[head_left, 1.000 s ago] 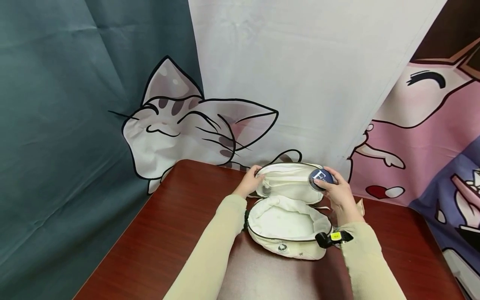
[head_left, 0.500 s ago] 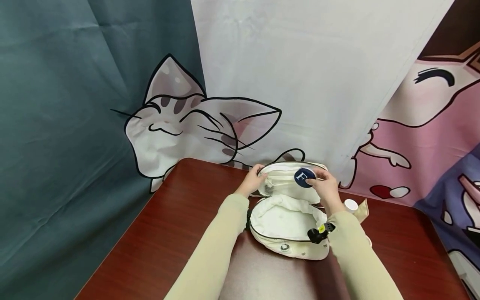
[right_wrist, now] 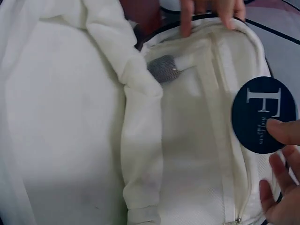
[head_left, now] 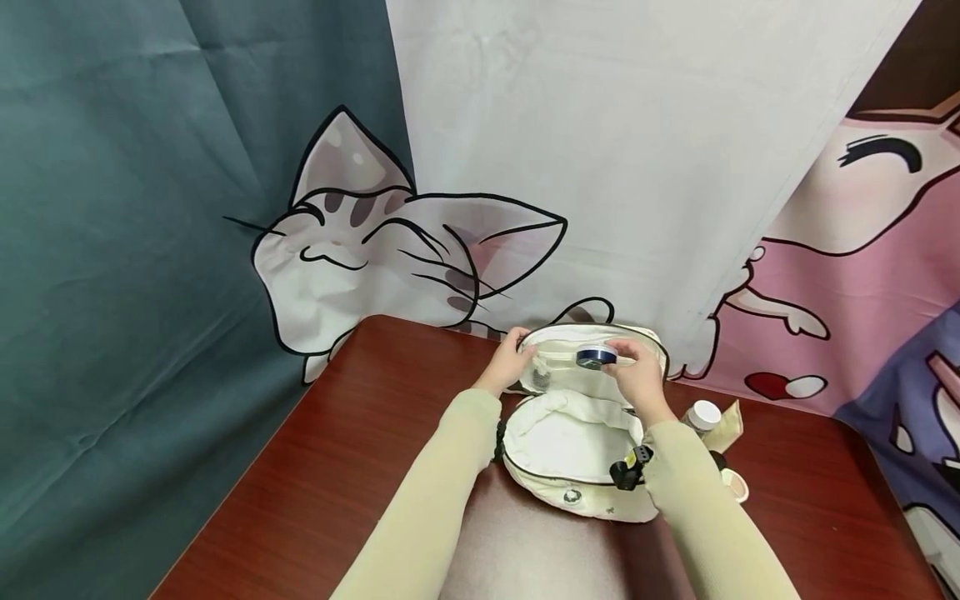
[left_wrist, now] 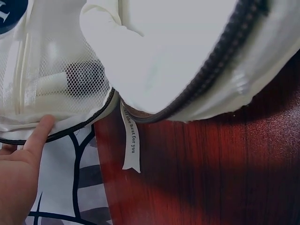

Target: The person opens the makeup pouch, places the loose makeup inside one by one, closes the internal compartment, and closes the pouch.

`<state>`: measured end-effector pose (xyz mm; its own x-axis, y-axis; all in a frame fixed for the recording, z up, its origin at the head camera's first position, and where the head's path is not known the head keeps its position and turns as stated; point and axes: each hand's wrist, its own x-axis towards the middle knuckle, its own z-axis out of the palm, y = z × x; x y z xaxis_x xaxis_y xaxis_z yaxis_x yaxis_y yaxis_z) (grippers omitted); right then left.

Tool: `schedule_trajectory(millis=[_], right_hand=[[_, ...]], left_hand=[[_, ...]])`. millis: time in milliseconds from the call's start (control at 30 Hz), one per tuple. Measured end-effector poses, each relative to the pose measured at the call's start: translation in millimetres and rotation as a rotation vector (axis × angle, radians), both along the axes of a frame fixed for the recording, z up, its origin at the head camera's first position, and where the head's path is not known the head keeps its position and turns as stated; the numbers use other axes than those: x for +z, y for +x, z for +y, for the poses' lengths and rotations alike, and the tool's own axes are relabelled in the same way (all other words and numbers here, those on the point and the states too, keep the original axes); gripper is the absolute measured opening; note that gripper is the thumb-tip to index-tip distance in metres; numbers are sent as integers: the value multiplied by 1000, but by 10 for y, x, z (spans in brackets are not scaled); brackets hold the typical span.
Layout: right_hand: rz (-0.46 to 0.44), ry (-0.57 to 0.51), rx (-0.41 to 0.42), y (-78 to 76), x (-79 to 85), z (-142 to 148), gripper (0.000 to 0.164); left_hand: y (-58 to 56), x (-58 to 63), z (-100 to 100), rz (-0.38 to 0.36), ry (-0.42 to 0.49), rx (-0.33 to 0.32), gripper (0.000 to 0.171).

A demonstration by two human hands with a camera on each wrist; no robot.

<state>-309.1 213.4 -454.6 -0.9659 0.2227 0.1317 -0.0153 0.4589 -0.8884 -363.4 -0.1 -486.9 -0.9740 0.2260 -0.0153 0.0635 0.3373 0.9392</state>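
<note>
A cream cosmetic bag [head_left: 555,493] lies unzipped on the table, its lid [head_left: 558,382] tipped up against the back. My left hand [head_left: 507,367] grips the lid's left edge, thumb over the inner side. Between the thumb and fingers of my right hand [head_left: 639,377] is a round powder case [head_left: 597,357], held in front of the lid's right half. In the right wrist view its dark blue top carries a white letter F. Behind the lid's mesh pocket sits a makeup brush [right_wrist: 164,69], its dark bristles showing. The bag's white main compartment holds nothing visible.
Right of the bag, partly behind my right forearm, stand a white-capped bottle [head_left: 705,415] and a beige packet [head_left: 727,427]. A small round pinkish item [head_left: 736,486] lies nearer. A printed curtain [head_left: 480,250] hangs behind the red-brown table [head_left: 352,467].
My right hand has moved left across the lid with the powder case, and the case has turned from face-on to nearly edge-on. My left hand keeps its hold on the lid.
</note>
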Motion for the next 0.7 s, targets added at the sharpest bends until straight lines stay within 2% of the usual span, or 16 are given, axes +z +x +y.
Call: schedule_trajectory(millis=[200, 333, 467, 700], right_hand=[[141, 81, 8, -46, -84, -152, 34], [215, 213, 27, -44, -158, -207, 31], [198, 376, 44, -30, -237, -210, 33], [126, 434, 109, -28, -318, -208, 35]], left_hand=[[-6, -19, -8, 27, 8, 21, 28], [-11, -22, -12, 34, -2, 27, 29], [-11, -29, -9, 41, -5, 30, 28], [-12, -44, 8, 37, 5, 26, 29]])
